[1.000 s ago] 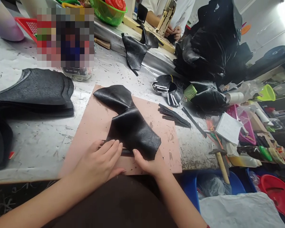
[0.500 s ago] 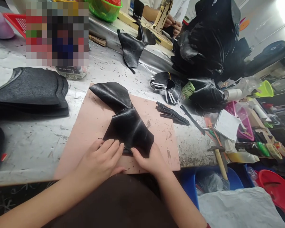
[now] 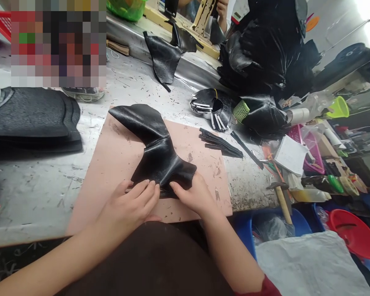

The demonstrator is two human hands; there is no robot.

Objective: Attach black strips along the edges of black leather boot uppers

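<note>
A black leather piece, sewn from two panels with a seam across its middle, lies on a pinkish-tan board. My left hand is at its near edge, fingers bent together over the rim. At the lower right corner, my right hand grips the leather, its thumb on the near side and its other fingers hidden underneath. Between the hands the leather bulges in a raised fold, and a dark strip shows along the near edge.
Dark strips lie right of the board, near a bundle of black pieces with white edges. Stacked black sheets lie left. A hammer overhangs the bench edge above a blue bin. Across the bench, a co-worker's hand shows.
My right hand has moved slightly up and drawn the leather's right corner inward, so the fold stands sharper. My left hand stays at the near edge. The whole view has shifted a little.
</note>
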